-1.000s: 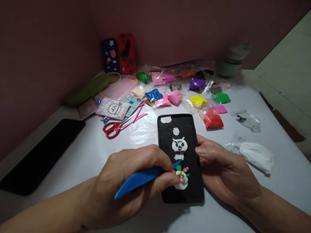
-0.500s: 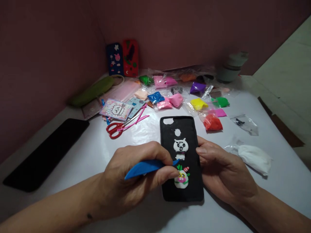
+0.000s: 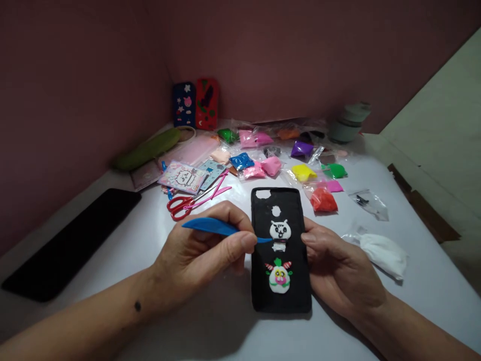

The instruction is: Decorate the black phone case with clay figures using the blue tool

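Observation:
My left hand (image 3: 214, 245) pinches a blue plastic modelling tool (image 3: 210, 226) between thumb and fingers. Its thin tip lies at the left edge of a small white clay figure (image 3: 280, 231), between the cat-like head and the little body. The figure sits on a black phone case (image 3: 259, 281), which stands tilted toward me. Lower on the case is a round white clay character (image 3: 279, 280) with red-striped horns, green bits and a pink snout. My right hand (image 3: 338, 265) grips the case along its right edge, thumb on the front; its other fingers are partly hidden behind.
Red scissors (image 3: 179, 206) and a printed card (image 3: 184, 176) lie left of centre. Several bags of coloured clay, among them red (image 3: 323, 199) and white (image 3: 383, 253), spread behind and right. A black slab (image 3: 71, 240) lies left. Two decorated cases (image 3: 206, 104) lean against the wall.
My left hand has drawn back to the left, uncovering the lower clay character. The blue tool now lies flatter, with its tip slightly higher and further left. The right hand still holds the case.

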### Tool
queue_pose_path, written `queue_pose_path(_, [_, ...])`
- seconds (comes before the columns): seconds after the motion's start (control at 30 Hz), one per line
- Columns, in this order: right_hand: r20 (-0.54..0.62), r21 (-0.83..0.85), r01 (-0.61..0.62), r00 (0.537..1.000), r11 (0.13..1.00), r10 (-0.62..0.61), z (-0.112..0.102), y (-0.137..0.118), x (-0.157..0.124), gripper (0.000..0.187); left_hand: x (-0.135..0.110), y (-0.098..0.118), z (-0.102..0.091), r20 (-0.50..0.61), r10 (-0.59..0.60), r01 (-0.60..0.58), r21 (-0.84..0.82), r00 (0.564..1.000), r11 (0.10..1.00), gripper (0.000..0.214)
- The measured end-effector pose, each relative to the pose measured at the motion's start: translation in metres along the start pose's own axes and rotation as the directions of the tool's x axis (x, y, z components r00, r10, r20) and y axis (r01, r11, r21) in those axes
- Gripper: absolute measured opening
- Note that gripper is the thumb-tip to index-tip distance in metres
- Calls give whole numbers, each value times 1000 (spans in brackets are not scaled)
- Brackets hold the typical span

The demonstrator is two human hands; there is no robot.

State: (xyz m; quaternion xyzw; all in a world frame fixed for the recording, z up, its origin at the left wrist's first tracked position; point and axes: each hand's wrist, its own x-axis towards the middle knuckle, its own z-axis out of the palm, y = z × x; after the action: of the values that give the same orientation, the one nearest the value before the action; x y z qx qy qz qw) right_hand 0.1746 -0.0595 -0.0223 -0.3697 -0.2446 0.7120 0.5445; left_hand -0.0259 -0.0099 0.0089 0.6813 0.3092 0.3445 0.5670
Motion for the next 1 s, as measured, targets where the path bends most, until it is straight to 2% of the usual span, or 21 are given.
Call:
queue_pose_path(0.1, [-3, 57, -42, 999, 997, 42, 1, -1, 0, 35, 1, -2, 1, 47, 4, -5, 31, 999, 1000, 6])
queue_pose_path(0.2, [19, 68, -34, 999, 997, 32, 1, -2, 0, 34, 2, -3, 2, 80, 36, -45, 109, 996, 993, 4])
queue_pose_path(0.3, [54, 89, -26, 998, 996, 21, 2, -2, -1, 33, 3, 0, 2, 67, 41, -50, 133, 997, 990, 4])
queue_pose_path(0.43, [46, 114, -38, 998, 993, 33, 3, -2, 0, 33, 1, 2, 2, 42, -36, 36, 5, 998, 999, 6])
queue_pose_path(0.6, [47, 118, -26, 999, 993, 21, 4, -2, -1, 34, 4, 1, -1, -21, -133, 127, -182, 991, 975, 23])
queue_pose_path(0.77, [-9, 123, -40, 999, 992, 41, 4, -2, -2, 34, 16, 2, -7, -163, -290, 205, -402, 943, 893, 37])
queue_pose_path(0.83, [-2, 132, -41, 999, 990, 42, 4, -2, -2, 33, 20, 1, -9, -180, -325, 225, -423, 929, 878, 38])
queue_pose_path(1.0, [29, 139, -34, 999, 990, 31, 5, -2, -1, 32, 23, -4, -11, -166, -340, 258, -380, 925, 888, 38])
